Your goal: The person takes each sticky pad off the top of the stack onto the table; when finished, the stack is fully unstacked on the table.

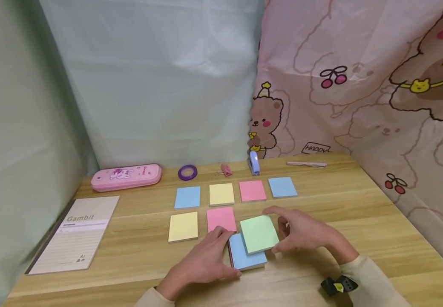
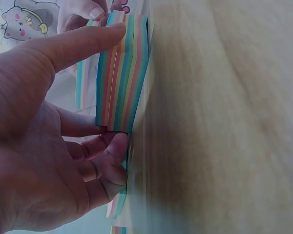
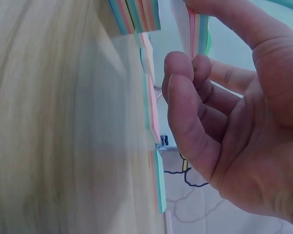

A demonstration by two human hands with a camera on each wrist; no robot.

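My left hand [image 1: 206,259] grips a thick stack of sticky note pads [image 1: 246,258] with a blue top sheet, thumb at its near side and fingers at its far side. In the left wrist view the stack's edges [image 2: 121,83] show bands of several colours, and the thumb presses against them. My right hand [image 1: 307,230] pinches a green-topped sticky note pad [image 1: 259,233] between thumb and finger, raised above the stack and overlapping its far part. The pad's striped edge [image 3: 199,36] shows in the right wrist view, with the other fingers curled loosely below.
Beyond the hands lie several single pads, including a pink [image 1: 221,218] and a yellow one [image 1: 183,227]. Along the back are a pencil case [image 1: 126,177], purple tape roll [image 1: 188,172], binder clip [image 1: 225,169], stapler [image 1: 254,163] and pen [image 1: 306,163]. A notebook [image 1: 76,238] lies left.
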